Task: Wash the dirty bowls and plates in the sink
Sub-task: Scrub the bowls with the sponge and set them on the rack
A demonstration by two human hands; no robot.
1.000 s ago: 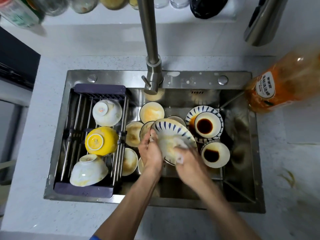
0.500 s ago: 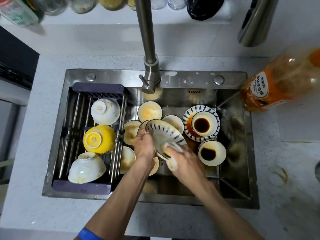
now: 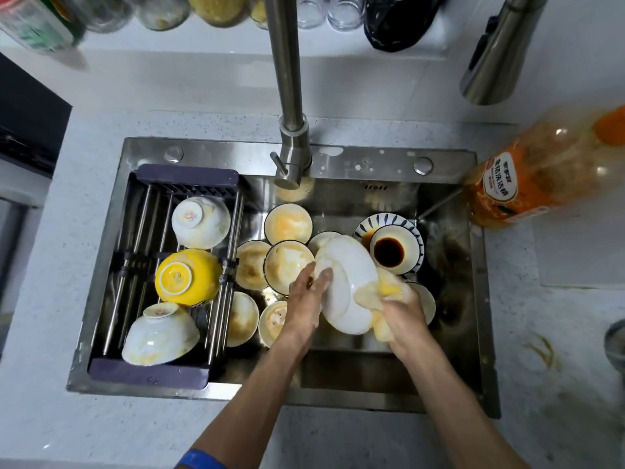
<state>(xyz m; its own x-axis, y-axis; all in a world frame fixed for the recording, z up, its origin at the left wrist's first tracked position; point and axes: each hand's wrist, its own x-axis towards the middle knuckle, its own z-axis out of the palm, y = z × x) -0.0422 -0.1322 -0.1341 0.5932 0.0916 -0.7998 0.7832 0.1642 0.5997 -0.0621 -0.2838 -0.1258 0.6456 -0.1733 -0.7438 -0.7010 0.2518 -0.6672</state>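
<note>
over the stainless steel sink (image 3: 439,397) the left hand (image 3: 306,301) pinches the round white plate (image 3: 348,282) tilted by its rim — steadying its underside — while the right hand (image 3: 402,309), fingers curled, grips a yellowed soapy cloth (image 3: 382,292) against it

Plate (image 3: 345,282): white underside up, tilted, held above the sink (image 3: 216,154) basin. Small bowls (image 3: 288,223): several, dark-rimmed, upright on the basin floor, smeared yellow-brown. Blue-striped plate (image 3: 368,222): at right, carrying a bowl of dark sauce (image 3: 389,252). Rack bowls: two white (image 3: 201,222), one yellow (image 3: 187,277), inverted, yellow-stained.
</note>
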